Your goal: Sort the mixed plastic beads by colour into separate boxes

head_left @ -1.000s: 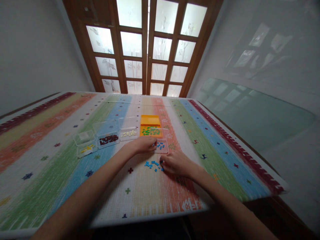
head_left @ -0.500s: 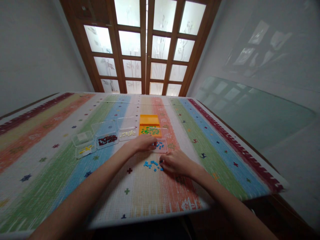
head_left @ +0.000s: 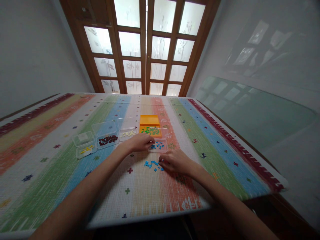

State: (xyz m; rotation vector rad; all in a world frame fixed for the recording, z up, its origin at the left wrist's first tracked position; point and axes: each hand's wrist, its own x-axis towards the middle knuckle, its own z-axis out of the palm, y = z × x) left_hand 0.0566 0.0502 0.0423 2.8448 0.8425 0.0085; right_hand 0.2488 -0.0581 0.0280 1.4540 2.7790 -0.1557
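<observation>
Striped cloth (head_left: 140,186) under angular blue pieces (head_left: 150,166)

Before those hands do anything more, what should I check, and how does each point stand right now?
1. Lid of the clear box nearest the hands is open: ok.
2. Blue pieces all together: not ok; some are in that box, while loose blue pieces lie on the tablecloth.
3. Left hand, at the box's left end, free of pieces: cannot tell.
4. Right hand, beside the loose pieces, gripping one: cannot tell; the fingers hide it.
5. Orange box with green pieces standing open behind: ok.
</observation>
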